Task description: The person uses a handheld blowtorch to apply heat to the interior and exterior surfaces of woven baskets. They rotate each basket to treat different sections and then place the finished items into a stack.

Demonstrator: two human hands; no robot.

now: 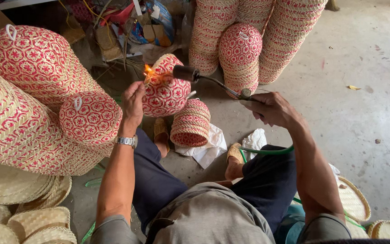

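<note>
My left hand (pixel 132 105) grips the rim of a red-and-straw woven basket (pixel 167 90), holding it tilted above the floor. My right hand (pixel 269 108) holds a gas torch (pixel 204 77) by its handle end, the black nozzle pointing left at the basket. A small orange flame (pixel 148 71) burns at the basket's upper left edge, just above my left fingers. A green hose (pixel 267 151) runs from the torch down past my right knee. A short stack of similar baskets (pixel 190 123) lies on its side below the held one.
Tall stacks of red-patterned woven baskets lie at the left (pixel 32 99) and stand at the top centre (pixel 249 40). Plain straw lids (pixel 19 199) pile at lower left; round woven trays (pixel 355 201) sit at lower right. Clutter (pixel 132 27) lies behind. Grey concrete floor (pixel 362 90) stretches right.
</note>
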